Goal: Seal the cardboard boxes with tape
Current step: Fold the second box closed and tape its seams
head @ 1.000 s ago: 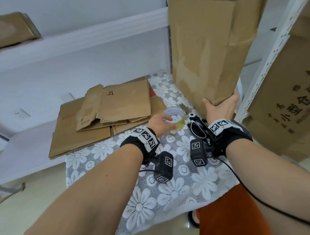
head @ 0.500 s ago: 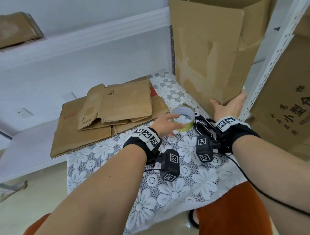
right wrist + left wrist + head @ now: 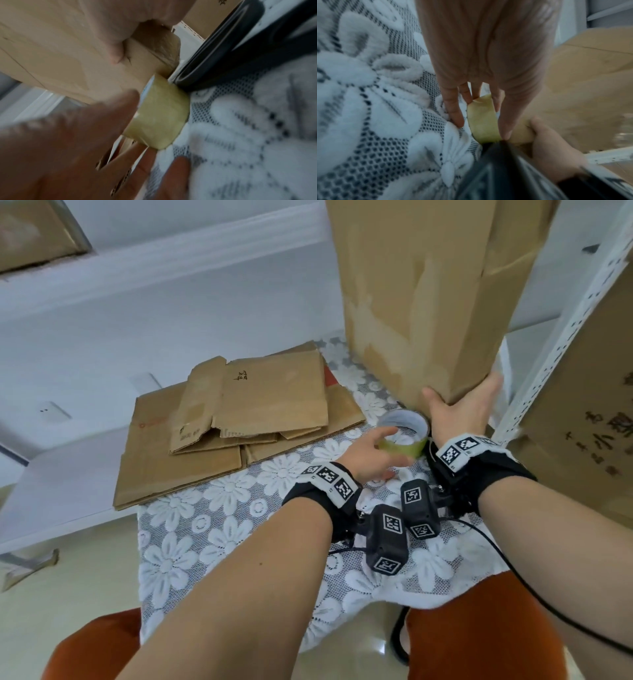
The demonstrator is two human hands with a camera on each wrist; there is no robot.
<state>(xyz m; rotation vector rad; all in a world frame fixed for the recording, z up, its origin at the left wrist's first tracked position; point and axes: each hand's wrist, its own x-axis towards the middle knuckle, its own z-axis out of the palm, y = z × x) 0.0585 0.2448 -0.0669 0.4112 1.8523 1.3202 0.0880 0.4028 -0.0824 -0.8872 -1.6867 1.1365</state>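
A tall cardboard box (image 3: 418, 285) stands on end at the table's back right. My right hand (image 3: 459, 409) grips its lower near corner, thumb on the front face (image 3: 109, 40) and fingers round the side. A roll of yellowish clear tape (image 3: 404, 436) sits just left of that wrist, low over the cloth. My left hand (image 3: 376, 455) holds the roll, thumb over its rim and fingers (image 3: 453, 108) around its band (image 3: 481, 119). In the right wrist view the roll (image 3: 159, 116) almost touches the box's bottom edge.
A stack of flattened cardboard boxes (image 3: 239, 419) lies on the left of the lace tablecloth (image 3: 222, 535). A black scissors handle (image 3: 214, 54) lies beside the roll. A white perforated shelf post (image 3: 548, 337) and a printed carton (image 3: 589, 412) stand at the right. Orange stools (image 3: 479, 638) are below.
My left hand has brought the tape roll to the right and lower, close to my right wrist. My right hand has kept its hold on the box's corner.
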